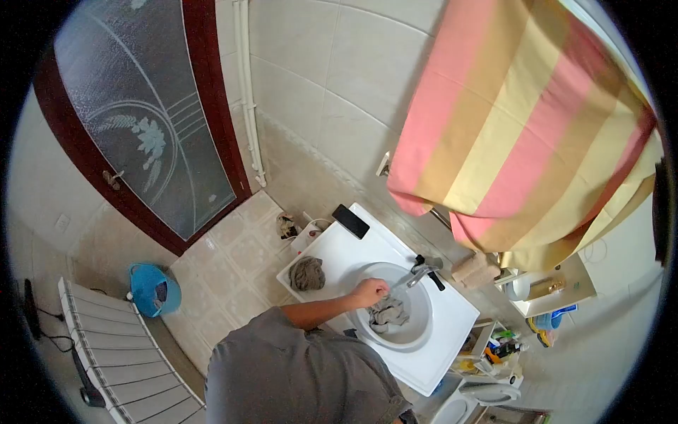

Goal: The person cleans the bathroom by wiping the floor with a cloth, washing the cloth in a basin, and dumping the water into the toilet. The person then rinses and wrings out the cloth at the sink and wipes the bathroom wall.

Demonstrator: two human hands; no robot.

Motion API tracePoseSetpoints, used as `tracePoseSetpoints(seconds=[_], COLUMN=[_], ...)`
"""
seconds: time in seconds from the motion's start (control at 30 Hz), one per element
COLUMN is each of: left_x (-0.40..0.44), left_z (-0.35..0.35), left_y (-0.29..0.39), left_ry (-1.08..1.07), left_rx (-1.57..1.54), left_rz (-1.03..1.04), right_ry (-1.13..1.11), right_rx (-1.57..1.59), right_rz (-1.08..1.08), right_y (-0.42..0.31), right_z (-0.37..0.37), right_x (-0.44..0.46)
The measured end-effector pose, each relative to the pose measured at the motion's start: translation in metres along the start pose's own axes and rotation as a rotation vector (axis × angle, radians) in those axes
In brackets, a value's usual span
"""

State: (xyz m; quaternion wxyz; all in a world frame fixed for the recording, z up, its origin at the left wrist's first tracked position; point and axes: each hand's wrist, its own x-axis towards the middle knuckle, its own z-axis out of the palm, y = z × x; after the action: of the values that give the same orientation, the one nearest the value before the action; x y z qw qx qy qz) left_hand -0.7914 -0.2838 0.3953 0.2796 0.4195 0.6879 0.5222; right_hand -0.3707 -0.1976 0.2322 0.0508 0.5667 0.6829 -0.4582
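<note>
Basin (pixel 419 331) with one cloth (pixel 390 315), one left hand (pixel 370 292) near, curled, hold unclear.

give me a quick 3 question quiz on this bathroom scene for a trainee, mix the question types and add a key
1. Multiple choice: where does the black smartphone lie?
a) inside the washbasin
b) on the floor tiles
c) on the white countertop

2. True or false: the faucet is mounted on the opposite side of the washbasin from the person's torso.

3. Fill in the blank: the visible hand is at the washbasin, by a crumpled grey ____ that lies inside it.

Key: 1. c; 2. true; 3. cloth
</note>
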Motion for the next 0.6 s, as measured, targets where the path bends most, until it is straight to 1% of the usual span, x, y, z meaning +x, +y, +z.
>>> tracePoseSetpoints(seconds=[0.1,0.2,0.27,0.37,0.4,0.47,0.5,0.53,0.57,0.6], left_x=[-0.002,-0.002,-0.001,0.0,-0.001,-0.006,-0.006,-0.007,-0.009,-0.009], left_z=[0.001,0.001,0.008,0.01,0.01,0.007,0.006,0.003,-0.001,-0.005], left_y=[0.002,0.009,0.005,0.001,0.0,-0.003,-0.003,-0.004,-0.005,-0.006], left_ry=[-0.005,-0.035,-0.032,-0.072,-0.092,-0.068,-0.115,-0.099,-0.086,-0.063], left_rx=[0.005,0.035,-0.036,-0.045,-0.04,-0.095,-0.087,-0.076,-0.064,-0.028], left_rz=[-0.021,0.011,-0.024,-0.011,-0.004,-0.022,-0.013,-0.022,-0.032,0.034], right_ry=[0.003,0.018,0.027,0.047,0.058,0.081,0.098,0.111,0.119,0.134], right_rx=[0.015,0.036,0.046,0.069,0.082,0.101,0.095,0.096,-0.002,-0.299], right_rz=[0.008,0.023,0.029,0.049,0.062,0.079,0.069,0.077,0.003,-0.217], right_y=[0.004,0.01,0.017,0.03,0.037,0.053,0.064,0.08,0.096,0.121], right_z=[0.003,0.009,0.012,0.02,0.023,0.033,0.036,0.046,0.054,0.064], right_x=[-0.005,-0.013,-0.018,-0.029,-0.037,-0.053,-0.061,-0.074,-0.086,-0.094])
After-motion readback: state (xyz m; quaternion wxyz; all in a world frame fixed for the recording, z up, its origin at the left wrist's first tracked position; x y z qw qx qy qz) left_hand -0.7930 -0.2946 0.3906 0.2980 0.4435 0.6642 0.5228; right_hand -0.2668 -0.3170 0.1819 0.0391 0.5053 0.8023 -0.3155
